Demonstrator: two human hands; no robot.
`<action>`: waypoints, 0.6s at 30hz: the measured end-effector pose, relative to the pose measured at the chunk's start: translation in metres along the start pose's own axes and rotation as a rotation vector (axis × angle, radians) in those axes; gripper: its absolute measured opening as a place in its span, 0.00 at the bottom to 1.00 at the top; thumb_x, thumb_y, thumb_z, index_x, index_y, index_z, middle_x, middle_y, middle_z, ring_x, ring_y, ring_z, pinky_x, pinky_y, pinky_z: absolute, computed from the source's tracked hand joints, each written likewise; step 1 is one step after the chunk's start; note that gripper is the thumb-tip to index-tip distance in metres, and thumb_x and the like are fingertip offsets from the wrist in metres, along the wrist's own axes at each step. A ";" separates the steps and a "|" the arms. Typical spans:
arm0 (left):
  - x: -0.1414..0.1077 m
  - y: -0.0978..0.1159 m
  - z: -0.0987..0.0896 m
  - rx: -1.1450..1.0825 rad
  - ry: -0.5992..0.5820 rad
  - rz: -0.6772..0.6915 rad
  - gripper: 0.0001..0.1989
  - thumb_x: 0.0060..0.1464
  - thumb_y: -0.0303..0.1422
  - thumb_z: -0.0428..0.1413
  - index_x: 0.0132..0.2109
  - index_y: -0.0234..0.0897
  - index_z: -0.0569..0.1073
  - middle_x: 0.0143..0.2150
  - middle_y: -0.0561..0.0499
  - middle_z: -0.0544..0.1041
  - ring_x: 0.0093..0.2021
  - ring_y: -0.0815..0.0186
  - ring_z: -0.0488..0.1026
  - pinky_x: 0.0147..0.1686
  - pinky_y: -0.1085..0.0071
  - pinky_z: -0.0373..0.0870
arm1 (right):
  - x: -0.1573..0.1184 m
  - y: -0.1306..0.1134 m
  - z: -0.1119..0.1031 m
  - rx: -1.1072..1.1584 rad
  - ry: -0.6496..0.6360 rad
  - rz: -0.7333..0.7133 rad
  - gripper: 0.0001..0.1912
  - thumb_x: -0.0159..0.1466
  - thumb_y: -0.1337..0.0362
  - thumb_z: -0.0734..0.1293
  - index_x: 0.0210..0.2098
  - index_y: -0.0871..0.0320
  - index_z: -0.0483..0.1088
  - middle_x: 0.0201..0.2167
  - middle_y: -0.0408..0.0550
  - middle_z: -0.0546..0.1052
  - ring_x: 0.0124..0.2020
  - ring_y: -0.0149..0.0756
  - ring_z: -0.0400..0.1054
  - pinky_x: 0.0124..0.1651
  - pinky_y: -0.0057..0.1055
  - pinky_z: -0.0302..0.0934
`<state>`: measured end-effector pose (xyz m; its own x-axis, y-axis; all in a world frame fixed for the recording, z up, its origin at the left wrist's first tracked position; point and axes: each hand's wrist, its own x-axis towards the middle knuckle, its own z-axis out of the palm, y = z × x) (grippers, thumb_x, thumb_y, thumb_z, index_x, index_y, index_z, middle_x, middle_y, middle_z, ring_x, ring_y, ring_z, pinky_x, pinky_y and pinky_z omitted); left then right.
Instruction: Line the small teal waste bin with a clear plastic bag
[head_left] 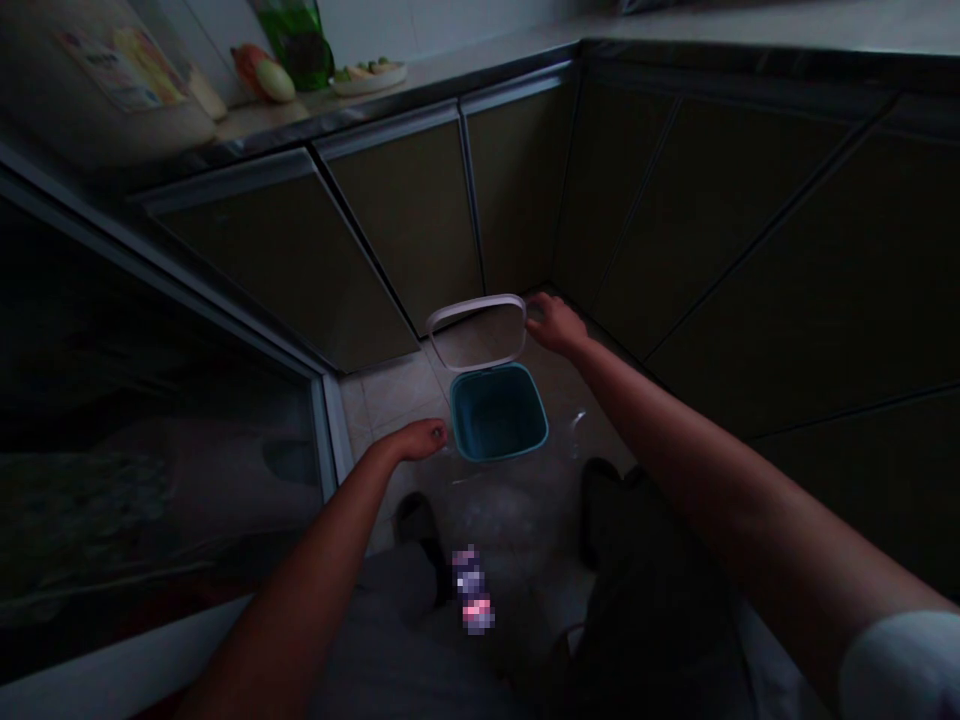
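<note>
A teal waste bin (pixel 499 412) stands on the floor between my hands, with nothing visible inside it. Its pale, rounded ring frame (pixel 478 304) is tipped up at the back. My right hand (pixel 556 324) has its fingers curled at the right side of this ring, seemingly pinching it. At the bin's left side, my left hand (pixel 424 439) is closed with the fingers curled in; what it holds, if anything, is too dim to make out. Faint glints (pixel 577 422) beside the bin look like thin clear plastic.
Cabinet doors (pixel 405 200) run behind and to the right. The counter (pixel 465 68) bears a plate (pixel 369 80) of food, a green bottle (pixel 296 45) and a large container (pixel 112 90). A framed glass panel (pixel 187 400) stands at left. My feet are close in front, around a blurred patch.
</note>
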<state>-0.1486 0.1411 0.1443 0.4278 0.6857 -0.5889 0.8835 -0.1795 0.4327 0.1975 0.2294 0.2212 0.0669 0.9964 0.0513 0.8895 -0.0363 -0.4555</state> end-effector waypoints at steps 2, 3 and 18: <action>-0.003 0.000 0.001 -0.018 0.027 -0.003 0.14 0.51 0.32 0.53 0.46 0.37 0.72 0.34 0.53 0.75 0.34 0.66 0.70 0.33 0.73 0.63 | -0.014 0.016 0.001 -0.115 -0.087 0.107 0.24 0.66 0.48 0.67 0.55 0.56 0.73 0.54 0.60 0.76 0.52 0.50 0.73 0.52 0.42 0.67; -0.006 -0.001 0.002 -0.031 0.042 -0.014 0.16 0.50 0.31 0.54 0.48 0.38 0.71 0.32 0.55 0.74 0.32 0.66 0.70 0.31 0.73 0.62 | -0.023 0.025 0.003 -0.175 -0.195 0.173 0.25 0.65 0.44 0.67 0.50 0.57 0.75 0.49 0.60 0.78 0.49 0.50 0.75 0.50 0.42 0.67; -0.043 0.010 0.013 0.184 -0.023 -0.257 0.09 0.47 0.37 0.63 0.25 0.37 0.77 0.24 0.49 0.78 0.29 0.62 0.74 0.34 0.69 0.64 | -0.146 0.119 0.085 -0.072 -0.835 0.521 0.26 0.69 0.45 0.64 0.39 0.64 0.76 0.28 0.53 0.77 0.25 0.39 0.74 0.33 0.36 0.68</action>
<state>-0.1559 0.1010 0.1649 0.1886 0.7091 -0.6794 0.9820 -0.1286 0.1384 0.2557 0.0861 0.0842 0.1420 0.5868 -0.7972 0.8665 -0.4630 -0.1865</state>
